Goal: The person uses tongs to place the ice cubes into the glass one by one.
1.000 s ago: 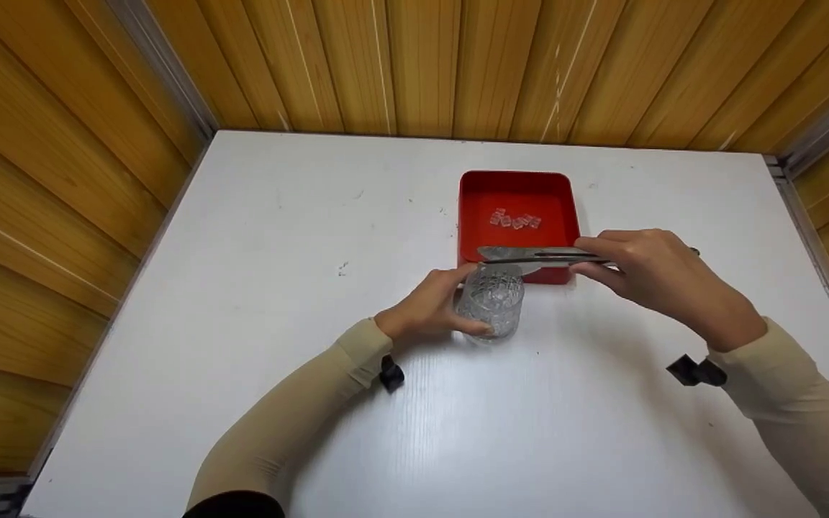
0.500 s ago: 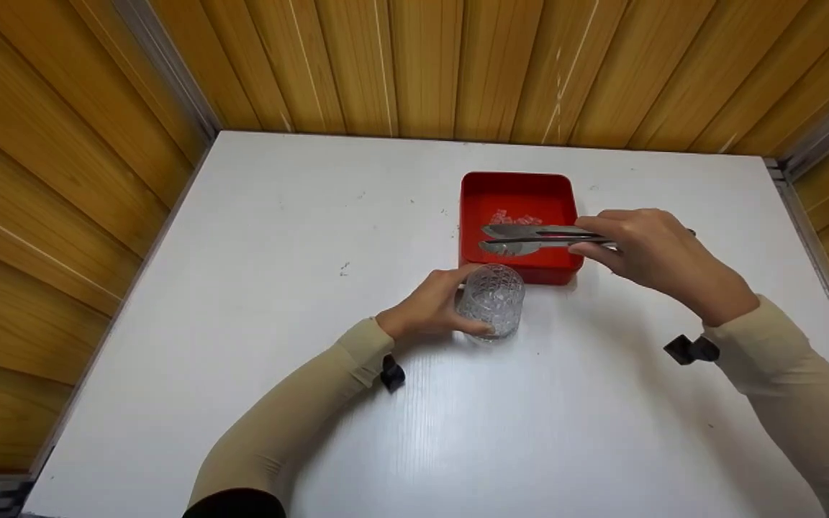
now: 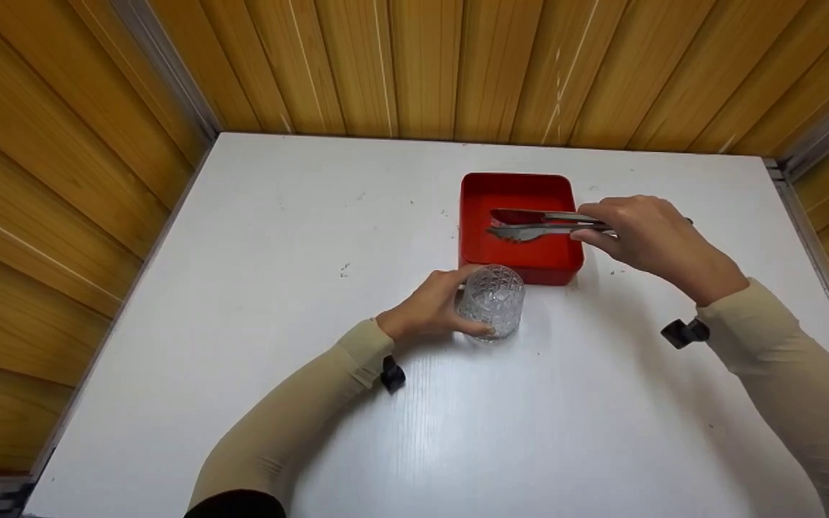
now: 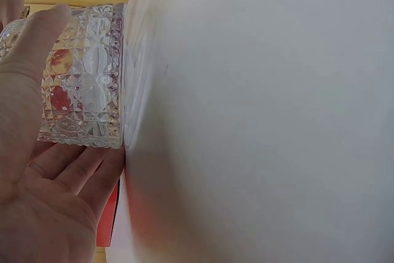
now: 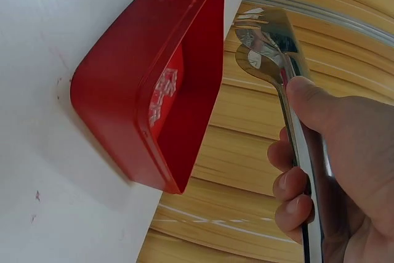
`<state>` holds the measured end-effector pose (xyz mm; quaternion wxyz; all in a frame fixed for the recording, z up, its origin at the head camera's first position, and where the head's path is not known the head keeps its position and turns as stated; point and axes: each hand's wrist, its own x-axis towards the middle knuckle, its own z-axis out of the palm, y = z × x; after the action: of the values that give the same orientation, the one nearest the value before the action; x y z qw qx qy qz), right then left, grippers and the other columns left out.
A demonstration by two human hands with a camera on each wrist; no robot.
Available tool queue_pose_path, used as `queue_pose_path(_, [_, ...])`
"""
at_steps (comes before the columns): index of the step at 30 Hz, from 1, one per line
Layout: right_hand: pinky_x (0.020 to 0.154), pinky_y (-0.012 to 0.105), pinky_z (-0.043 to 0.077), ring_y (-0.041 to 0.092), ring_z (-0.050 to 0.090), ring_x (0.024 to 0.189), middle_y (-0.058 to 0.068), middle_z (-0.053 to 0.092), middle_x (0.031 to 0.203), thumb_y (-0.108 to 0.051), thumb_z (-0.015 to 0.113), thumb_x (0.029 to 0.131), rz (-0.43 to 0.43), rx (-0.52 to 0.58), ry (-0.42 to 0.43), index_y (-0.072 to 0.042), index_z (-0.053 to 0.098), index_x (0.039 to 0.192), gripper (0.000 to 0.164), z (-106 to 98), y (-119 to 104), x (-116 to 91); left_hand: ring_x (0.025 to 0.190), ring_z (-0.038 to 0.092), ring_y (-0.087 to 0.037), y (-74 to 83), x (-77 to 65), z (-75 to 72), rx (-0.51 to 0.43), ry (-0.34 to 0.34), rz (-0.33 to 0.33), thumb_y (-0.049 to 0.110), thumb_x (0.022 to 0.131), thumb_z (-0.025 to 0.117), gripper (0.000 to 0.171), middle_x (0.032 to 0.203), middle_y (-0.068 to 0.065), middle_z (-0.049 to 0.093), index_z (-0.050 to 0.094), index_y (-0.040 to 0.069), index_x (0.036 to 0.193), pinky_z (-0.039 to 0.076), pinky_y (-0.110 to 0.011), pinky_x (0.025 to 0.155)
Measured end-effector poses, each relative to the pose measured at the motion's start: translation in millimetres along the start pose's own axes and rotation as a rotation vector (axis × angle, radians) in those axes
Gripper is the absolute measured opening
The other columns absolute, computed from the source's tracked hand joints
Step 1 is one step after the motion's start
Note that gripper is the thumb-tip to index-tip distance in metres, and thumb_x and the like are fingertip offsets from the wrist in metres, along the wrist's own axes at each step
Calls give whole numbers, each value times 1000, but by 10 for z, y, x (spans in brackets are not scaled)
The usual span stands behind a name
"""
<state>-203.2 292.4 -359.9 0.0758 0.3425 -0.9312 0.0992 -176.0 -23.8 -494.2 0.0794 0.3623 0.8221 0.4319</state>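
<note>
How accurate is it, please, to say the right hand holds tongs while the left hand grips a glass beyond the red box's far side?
Almost: the head view shows the glass at the near side of the red box, not beyond it; otherwise it's accurate.

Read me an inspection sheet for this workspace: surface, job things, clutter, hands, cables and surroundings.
Surface: white table, a few dark specks.
Job things: glass upright beside the red box; clear cubes in the box; tongs over it, tips apart.
Clutter: nothing seen.
Hands: left hand holds the glass; right hand grips the tongs.
Cables: nothing seen.
Surroundings: wood-look panels, metal strips at the corners.
</note>
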Motion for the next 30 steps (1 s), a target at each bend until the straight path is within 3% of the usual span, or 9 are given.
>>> queue_pose_path(13, [61,43,54,23,64,70,8,75,86,-17,82,89,69,-27,-56,-4,75,109,25,46,225,99,114,61,-7,6,-13,3,-39,-2,-12,37,77,91,82,128,3,67,53,16,147,50,-21,99])
queue_pose_path(20, [57,39,49,24,60,70,9,73,85,-20,78,93,142,-52,-168,-4,74,112,25,45,287,170,116,62,-7,-1,-11,4,-54,0,-1,34,76,92,83,129,1,68,53,16,147,50,-21,99])
queue_pose_path(30, [56,38,48,25,61,71,12,74,87,-19,77,93,188,-55,-201,-2,75,112,25,43,309,213,115,62,-8,-4,-16,-2,-45,1,-3,36,76,92,82,128,1,68,53,14,146,50,-21,99])
